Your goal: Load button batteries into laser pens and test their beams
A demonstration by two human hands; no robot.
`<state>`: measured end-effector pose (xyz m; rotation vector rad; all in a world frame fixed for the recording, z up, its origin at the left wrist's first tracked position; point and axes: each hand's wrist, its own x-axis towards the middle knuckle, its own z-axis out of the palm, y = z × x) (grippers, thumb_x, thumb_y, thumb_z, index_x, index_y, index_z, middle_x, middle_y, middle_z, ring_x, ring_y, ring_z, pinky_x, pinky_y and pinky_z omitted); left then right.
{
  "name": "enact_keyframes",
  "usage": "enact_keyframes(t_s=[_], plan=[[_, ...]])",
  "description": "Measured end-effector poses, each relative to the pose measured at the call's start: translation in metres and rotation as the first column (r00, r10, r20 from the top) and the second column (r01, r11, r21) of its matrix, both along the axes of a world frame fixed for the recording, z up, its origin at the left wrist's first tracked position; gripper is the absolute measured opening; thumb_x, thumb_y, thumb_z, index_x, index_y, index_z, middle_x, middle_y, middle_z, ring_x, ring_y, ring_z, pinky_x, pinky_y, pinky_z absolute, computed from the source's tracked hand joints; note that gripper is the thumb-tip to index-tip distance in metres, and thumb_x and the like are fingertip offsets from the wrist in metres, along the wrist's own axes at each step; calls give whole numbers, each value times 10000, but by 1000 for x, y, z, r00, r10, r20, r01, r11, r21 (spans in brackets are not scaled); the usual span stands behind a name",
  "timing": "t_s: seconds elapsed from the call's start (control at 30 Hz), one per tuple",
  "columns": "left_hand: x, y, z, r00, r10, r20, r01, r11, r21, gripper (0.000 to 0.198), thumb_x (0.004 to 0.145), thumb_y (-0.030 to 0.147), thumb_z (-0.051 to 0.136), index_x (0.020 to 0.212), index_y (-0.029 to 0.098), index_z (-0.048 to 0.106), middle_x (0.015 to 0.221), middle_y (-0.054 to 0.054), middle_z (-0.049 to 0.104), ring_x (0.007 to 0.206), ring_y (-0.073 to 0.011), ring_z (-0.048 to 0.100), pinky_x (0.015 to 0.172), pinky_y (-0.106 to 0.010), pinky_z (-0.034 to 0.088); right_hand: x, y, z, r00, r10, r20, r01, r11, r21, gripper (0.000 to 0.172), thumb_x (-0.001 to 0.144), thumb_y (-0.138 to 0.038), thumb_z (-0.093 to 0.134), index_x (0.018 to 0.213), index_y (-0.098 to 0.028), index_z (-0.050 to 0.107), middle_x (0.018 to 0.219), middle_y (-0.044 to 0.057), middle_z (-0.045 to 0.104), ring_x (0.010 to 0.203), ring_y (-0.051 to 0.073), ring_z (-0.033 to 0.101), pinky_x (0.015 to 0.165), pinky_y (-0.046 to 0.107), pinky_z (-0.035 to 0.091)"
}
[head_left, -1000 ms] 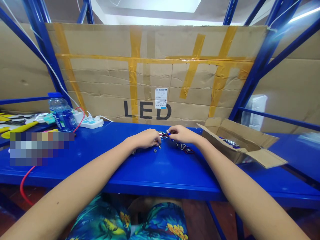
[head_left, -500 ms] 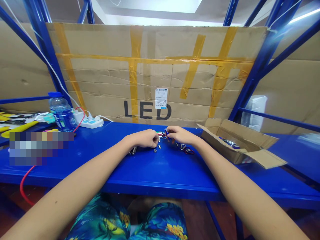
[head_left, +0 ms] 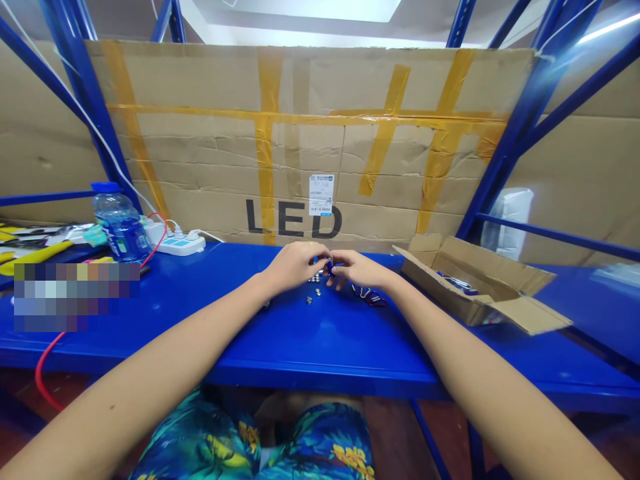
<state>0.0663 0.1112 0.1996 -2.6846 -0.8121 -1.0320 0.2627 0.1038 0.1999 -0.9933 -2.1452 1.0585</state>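
My right hand (head_left: 356, 268) is closed on a small dark blue piece (head_left: 330, 266), held up just above the table; its exact kind is too small to tell. Against its top, the thumb and fingers of my left hand (head_left: 299, 265) come together in a pinch, and whatever they hold is hidden. Below the hands lie several small silver pieces (head_left: 318, 292). Carabiners (head_left: 376, 300), one of them dark red, rest on the table beside my right hand. Dark metal parts (head_left: 267, 305) are mostly covered by my left wrist.
An open cardboard box (head_left: 450, 300) with blue items inside stands at the right. On the left are a plastic bottle (head_left: 120, 227), a white power strip (head_left: 183, 245) and yellow-handled tools (head_left: 40, 257). A large cardboard sheet (head_left: 210, 173) closes off the back of the blue table (head_left: 300, 347).
My left hand has risen from the small silver pieces and moved right to meet the blue piece. My right hand stays nearly in place, still holding it.
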Motion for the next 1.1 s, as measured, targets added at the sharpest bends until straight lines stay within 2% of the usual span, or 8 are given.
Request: enact_keyframes(t_s=[0.13,0.37,0.47,0.57,0.73,0.8,0.9,1.1], plan=[[-2,2,0,999,16,-46,-15,1000,20,203,914,241,511,1018,204,682,946,-42,732,886,-167,664,786,-285,474,-1,-1,1,999,-7,-36,6,1000,-28,146,816,-92,485,917,-170,556,918,65,612,751,164,650,604,300,578],[-3,-3,3,989,46,-138,-34,996,88,207,917,258,503,970,225,701,862,-23,705,760,-148,636,677,-263,435,0,-1,-2,994,4,-105,-13,996,-84,153,804,-103,514,935,-166,561,937,63,642,777,167,668,699,349,594],[-3,-5,5,997,-2,-73,4,999,39,193,896,241,517,947,204,699,875,-29,713,774,-145,634,688,-256,435,3,5,-5,997,29,-67,-28,1000,13,144,800,-138,549,934,-168,590,931,53,656,805,174,661,739,353,578],[-5,-5,9,1000,-20,-13,20,999,-51,175,858,212,530,906,184,696,856,-26,719,771,-144,630,689,-248,434,9,14,-8,1000,15,21,-18,984,178,114,782,-148,565,872,-178,628,888,31,679,837,181,648,789,344,537],[-10,-5,13,970,-49,-239,-17,964,-264,202,789,172,559,878,204,737,829,-20,736,729,-150,638,660,-244,425,17,20,-8,981,-69,180,-1,932,363,175,763,-134,542,853,-185,682,858,21,704,813,181,618,773,317,471],[-10,-7,12,941,-70,-333,-46,944,-328,218,778,168,574,889,225,753,841,-17,743,734,-154,644,650,-243,421,18,19,-6,972,-96,216,3,919,394,210,745,-108,525,849,-186,690,848,23,704,786,174,605,755,306,455],[-9,-9,9,903,-61,-426,-101,932,-348,249,783,174,586,941,258,760,867,-16,748,771,-169,650,654,-247,413,17,17,-4,963,-116,245,5,911,413,229,729,-92,511,836,-188,689,837,23,699,763,166,592,741,294,441],[-5,-10,7,866,-76,-494,-122,927,-356,265,815,175,558,981,254,748,880,-25,746,768,-163,644,674,-248,408,15,14,-3,961,-102,256,-3,924,381,218,719,-104,510,826,-183,683,828,24,694,754,167,586,716,287,434]])
